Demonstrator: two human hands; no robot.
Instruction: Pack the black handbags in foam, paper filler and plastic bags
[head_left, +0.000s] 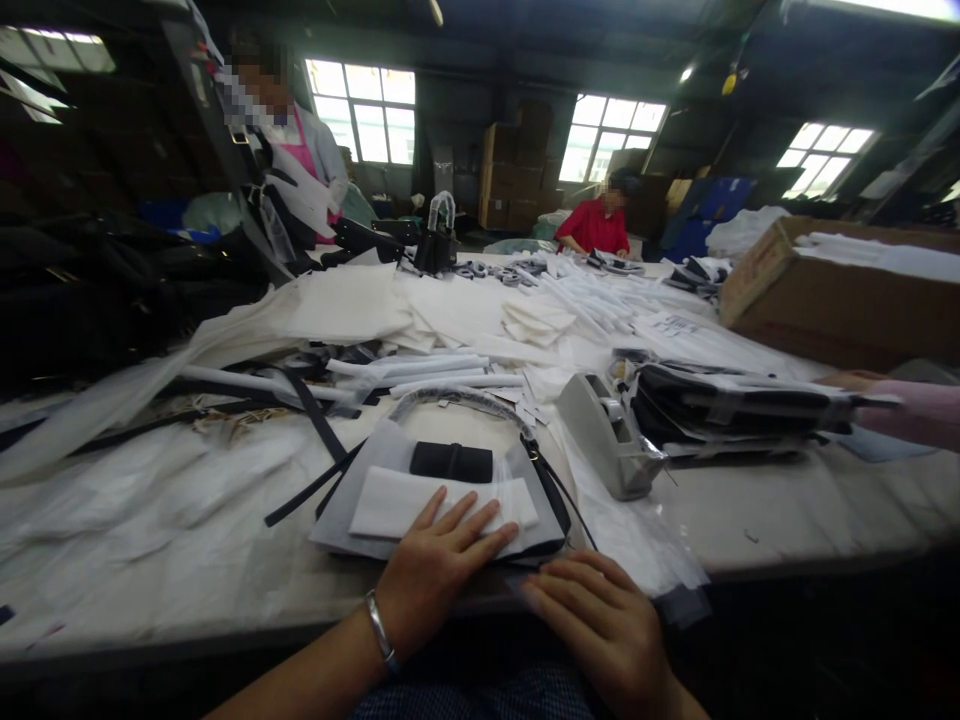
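Observation:
A black handbag [555, 500] lies flat before me, its arched handle [457, 397] wrapped in clear plastic. Thin white sheeting covers much of its front, leaving a black flap [452, 462] showing. Across the lower front is a folded white foam sheet [382, 505]. My left hand [442, 560], with a silver bangle at the wrist, rests on that foam with fingers spread. Beside the bag's lower right corner, my right hand [600, 620] has its fingers together, with what looks like a piece of clear tape [519, 588] at the fingertips.
A grey tape dispenser [607, 435] stands right of the bag, beside a stack of wrapped black bags [720, 405] touched by another person's hand [851, 381]. White sheets [330, 300] and rolls cover the table behind. A cardboard box [832, 300] sits at right. Two people work across the table.

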